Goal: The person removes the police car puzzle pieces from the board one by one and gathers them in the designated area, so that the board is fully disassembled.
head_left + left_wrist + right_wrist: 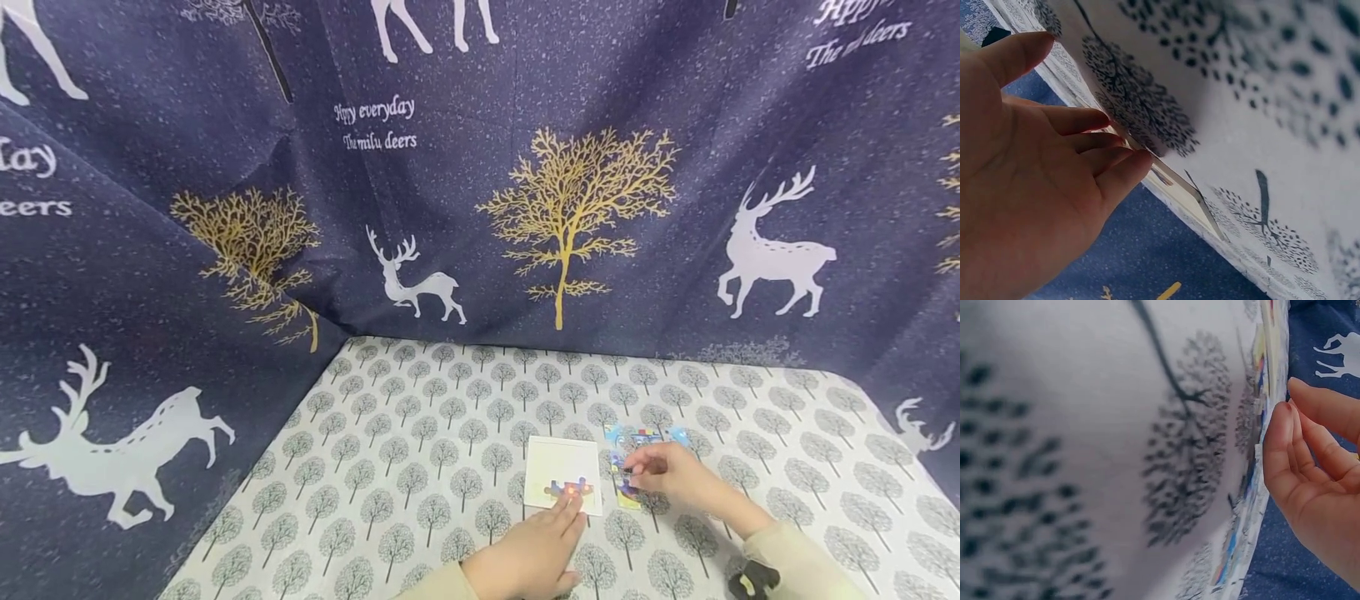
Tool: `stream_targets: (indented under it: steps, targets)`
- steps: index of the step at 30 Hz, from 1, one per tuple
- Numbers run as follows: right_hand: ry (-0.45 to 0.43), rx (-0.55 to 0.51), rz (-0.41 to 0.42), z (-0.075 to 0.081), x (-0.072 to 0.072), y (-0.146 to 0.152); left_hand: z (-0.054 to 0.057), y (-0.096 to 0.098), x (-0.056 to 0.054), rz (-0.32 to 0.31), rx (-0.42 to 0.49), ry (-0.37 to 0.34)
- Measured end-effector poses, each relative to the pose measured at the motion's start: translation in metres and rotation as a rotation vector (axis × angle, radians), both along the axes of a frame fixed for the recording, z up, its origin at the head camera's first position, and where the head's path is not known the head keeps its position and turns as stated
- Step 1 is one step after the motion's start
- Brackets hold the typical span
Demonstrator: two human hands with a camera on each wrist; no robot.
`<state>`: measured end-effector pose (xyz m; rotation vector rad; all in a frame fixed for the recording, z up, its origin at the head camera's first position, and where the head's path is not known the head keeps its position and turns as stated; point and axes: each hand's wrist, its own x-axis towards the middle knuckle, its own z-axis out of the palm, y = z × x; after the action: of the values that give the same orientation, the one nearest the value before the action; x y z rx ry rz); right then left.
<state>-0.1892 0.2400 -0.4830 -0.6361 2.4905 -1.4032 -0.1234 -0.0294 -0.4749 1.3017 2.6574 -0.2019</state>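
A square white puzzle tray (551, 462) lies on the tablecloth, with several colourful joined jigsaw pieces (570, 487) along its near edge. My left hand (536, 542) rests on that edge, its nearly straight fingertips on the pieces; in the left wrist view the fingers (1125, 178) meet the rim of the tray (1188, 203). Right of the tray lie loose, bright jigsaw pieces (628, 500). Over them hangs my right hand (675, 477), thumb and fingers loosely bent. The right wrist view shows this hand (1313, 462) beside the pieces (1229, 550), with no piece visible between its fingertips.
A white tablecloth (405, 467) printed with grey trees covers the table. Dark blue cloth (480, 217) with deer and golden trees hangs behind and at the left. A small black object (753, 579) sits at the right sleeve.
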Motion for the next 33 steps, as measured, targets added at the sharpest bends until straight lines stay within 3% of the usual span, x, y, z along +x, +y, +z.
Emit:
stream_targets:
  steps: [7, 11, 15, 18, 24, 33]
  targets:
    - [0.037, 0.051, 0.037, 0.006, -0.015, -0.014, -0.001, 0.009, 0.001, -0.031, -0.002, -0.016]
    - [0.066, 0.035, 0.129, 0.006, -0.024, -0.03, -0.001, 0.013, 0.0, -0.036, -0.002, -0.023]
    - [0.043, -0.017, 0.243, 0.005, -0.029, -0.046, 0.0, 0.016, -0.003, -0.062, -0.01, -0.035]
    - [0.014, -0.03, 0.284, 0.004, -0.031, -0.056, 0.001, 0.017, -0.004, -0.064, -0.012, -0.068]
    - [-0.02, -0.029, 0.314, -0.001, -0.035, -0.07, -0.002, 0.018, -0.003, -0.063, -0.014, -0.1]
    - [-0.065, -0.025, 0.336, -0.004, -0.036, -0.083, -0.005, 0.016, -0.004, -0.08, -0.04, -0.058]
